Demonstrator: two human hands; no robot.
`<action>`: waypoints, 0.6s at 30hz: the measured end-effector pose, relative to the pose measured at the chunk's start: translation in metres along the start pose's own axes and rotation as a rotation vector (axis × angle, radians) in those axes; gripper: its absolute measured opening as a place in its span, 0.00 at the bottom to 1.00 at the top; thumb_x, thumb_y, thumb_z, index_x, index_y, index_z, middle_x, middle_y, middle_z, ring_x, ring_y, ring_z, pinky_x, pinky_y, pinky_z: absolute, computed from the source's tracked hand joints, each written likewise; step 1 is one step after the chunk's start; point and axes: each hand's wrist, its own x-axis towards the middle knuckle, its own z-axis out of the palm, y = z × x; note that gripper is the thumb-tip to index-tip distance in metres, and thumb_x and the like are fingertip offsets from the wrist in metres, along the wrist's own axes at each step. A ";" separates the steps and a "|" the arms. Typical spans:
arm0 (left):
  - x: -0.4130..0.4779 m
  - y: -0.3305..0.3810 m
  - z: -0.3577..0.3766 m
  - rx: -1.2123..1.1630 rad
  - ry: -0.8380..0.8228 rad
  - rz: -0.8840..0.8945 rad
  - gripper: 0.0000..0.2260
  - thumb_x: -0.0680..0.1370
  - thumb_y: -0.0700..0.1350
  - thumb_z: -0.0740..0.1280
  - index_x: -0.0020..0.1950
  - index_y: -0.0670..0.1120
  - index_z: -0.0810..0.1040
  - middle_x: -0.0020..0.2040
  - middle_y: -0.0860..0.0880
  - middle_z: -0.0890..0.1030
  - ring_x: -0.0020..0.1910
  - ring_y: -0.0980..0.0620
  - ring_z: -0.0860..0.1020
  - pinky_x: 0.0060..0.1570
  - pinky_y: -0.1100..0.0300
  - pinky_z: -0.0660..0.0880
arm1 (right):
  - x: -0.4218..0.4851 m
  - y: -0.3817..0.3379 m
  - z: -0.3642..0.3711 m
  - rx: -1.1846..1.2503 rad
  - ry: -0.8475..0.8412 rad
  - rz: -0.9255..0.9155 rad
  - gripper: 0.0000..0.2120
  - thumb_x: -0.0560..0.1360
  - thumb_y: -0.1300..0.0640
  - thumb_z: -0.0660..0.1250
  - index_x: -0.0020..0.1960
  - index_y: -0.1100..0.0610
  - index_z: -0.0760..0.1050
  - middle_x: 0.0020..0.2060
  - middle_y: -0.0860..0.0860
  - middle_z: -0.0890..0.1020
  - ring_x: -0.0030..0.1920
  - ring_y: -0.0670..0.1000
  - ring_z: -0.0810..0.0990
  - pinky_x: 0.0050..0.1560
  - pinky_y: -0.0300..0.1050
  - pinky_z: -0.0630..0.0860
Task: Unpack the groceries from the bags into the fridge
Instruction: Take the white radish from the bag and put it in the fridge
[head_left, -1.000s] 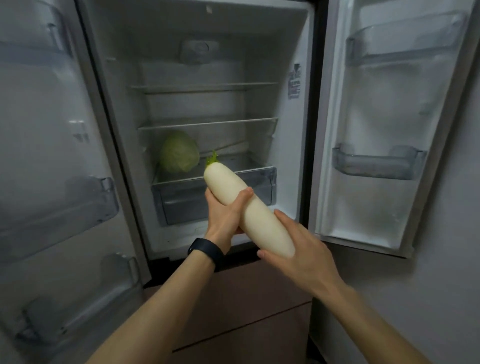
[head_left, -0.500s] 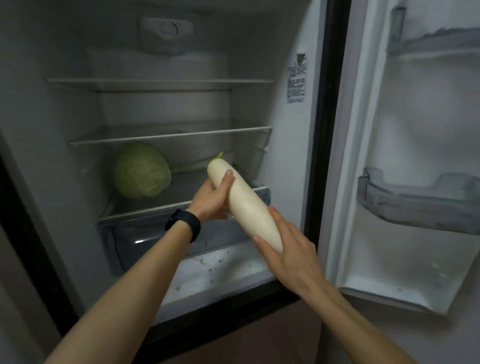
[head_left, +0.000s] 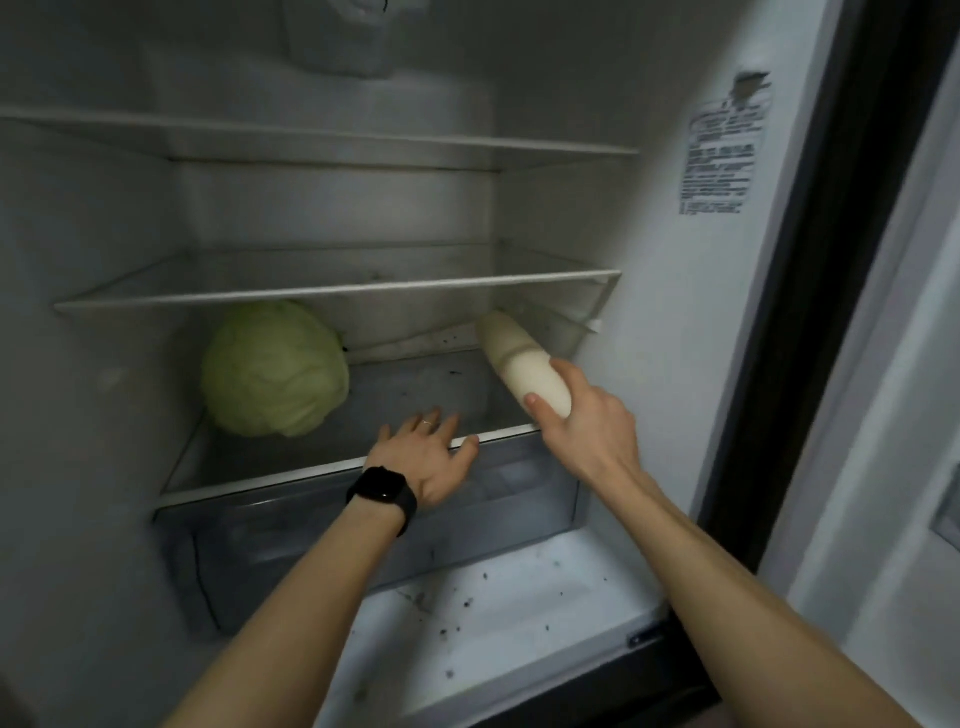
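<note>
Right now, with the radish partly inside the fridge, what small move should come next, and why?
Probably lower the radish onto the bottom shelf and let go. The right hand grips its near end, its far end reaches under the middle shelf, and the bottom shelf is bare right of the cabbage. The left hand is open at its front edge.

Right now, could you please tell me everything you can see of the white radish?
The white radish is long, thick, smooth and creamy white, rounded at its near end. It slants, far end toward the fridge's back right, under the middle shelf and above the bottom shelf, right of the cabbage and apart from it. The right hand grips its near end, thumb across its side. Its far half is shadowed; whether it rests on the shelf I cannot tell.
</note>
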 end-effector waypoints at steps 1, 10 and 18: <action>0.001 0.000 0.000 -0.004 -0.002 -0.004 0.29 0.81 0.65 0.44 0.80 0.54 0.54 0.81 0.50 0.52 0.79 0.49 0.52 0.75 0.42 0.49 | 0.010 -0.001 0.009 -0.015 -0.001 -0.001 0.26 0.79 0.39 0.61 0.74 0.45 0.64 0.56 0.61 0.81 0.56 0.65 0.79 0.54 0.53 0.73; 0.005 -0.002 0.004 -0.004 0.023 -0.013 0.30 0.80 0.65 0.44 0.80 0.54 0.54 0.81 0.50 0.52 0.80 0.49 0.51 0.74 0.41 0.49 | 0.063 -0.004 0.065 -0.233 0.112 -0.069 0.24 0.79 0.42 0.61 0.63 0.60 0.76 0.57 0.64 0.80 0.56 0.66 0.76 0.55 0.54 0.70; 0.004 -0.002 0.004 -0.006 0.009 -0.021 0.30 0.80 0.65 0.43 0.81 0.55 0.53 0.81 0.50 0.52 0.80 0.49 0.50 0.75 0.42 0.48 | 0.065 0.000 0.058 -0.351 0.129 -0.176 0.20 0.79 0.42 0.61 0.65 0.50 0.77 0.58 0.58 0.79 0.57 0.64 0.74 0.43 0.52 0.76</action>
